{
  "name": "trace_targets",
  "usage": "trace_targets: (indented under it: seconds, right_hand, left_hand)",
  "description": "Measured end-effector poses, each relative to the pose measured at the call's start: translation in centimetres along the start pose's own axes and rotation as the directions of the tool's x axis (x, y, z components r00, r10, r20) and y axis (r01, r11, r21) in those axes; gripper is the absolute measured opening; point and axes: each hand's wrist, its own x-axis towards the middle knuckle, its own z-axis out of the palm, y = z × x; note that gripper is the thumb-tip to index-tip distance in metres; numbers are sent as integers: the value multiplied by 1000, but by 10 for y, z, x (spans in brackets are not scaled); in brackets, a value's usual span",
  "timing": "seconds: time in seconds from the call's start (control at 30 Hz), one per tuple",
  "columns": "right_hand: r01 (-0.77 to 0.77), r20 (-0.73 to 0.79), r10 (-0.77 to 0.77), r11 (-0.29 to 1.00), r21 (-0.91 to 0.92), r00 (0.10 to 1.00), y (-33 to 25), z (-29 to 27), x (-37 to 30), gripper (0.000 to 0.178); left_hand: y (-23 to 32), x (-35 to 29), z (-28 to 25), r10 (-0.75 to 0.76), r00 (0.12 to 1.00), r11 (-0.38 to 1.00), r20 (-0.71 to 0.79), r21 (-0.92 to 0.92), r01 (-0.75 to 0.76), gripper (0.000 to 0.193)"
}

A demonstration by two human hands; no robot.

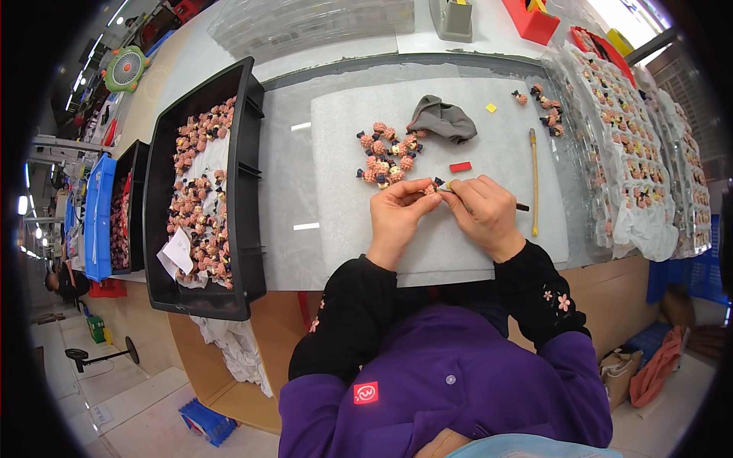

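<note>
My left hand (398,217) pinches a small pink-haired figurine (431,189) between thumb and fingers, over a white foam sheet (343,252). My right hand (486,214) is closed around a thin tool (522,207) whose dark end sticks out behind the fingers. Its tip meets the figurine, where fingertips hide the contact; the tool's exact kind cannot be made out. Just beyond my left hand lies a loose group of similar figurines (379,162). A red block (460,166) rests beyond my right hand, and a grey cloth (443,120) lies crumpled farther off.
A black crate (249,229) of many figurines stands to the left. Right of my hands lies a thin yellowish stick (534,183), with several figurines (550,111) beyond it. Clear trays of figurines (626,130) line the right side. A yellow square (491,108) lies farther back.
</note>
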Motion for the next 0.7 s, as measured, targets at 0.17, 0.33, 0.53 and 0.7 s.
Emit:
trace_targets:
  seconds: [0.17,0.33,0.53,0.7]
  right_hand:
    - [21,5,-21,1000,2,1000,-1,-1,0,14]
    - [10,-17,-10,1000,1,1000,-1,0,0,14]
    - [-13,-32,13,1000,0,999,-1,0,-1,15]
    - [-18,-41,18,1000,1,999,-1,1,-1,15]
  left_hand:
    - [-2,1,-1,4,1000,1000,-4,13,-4,25]
    - [-1,1,-1,9,1000,1000,5,13,-9,25]
    - [-2,1,-1,19,1000,1000,12,6,-20,27]
    - [-2,1,-1,13,1000,1000,15,-15,-13,27]
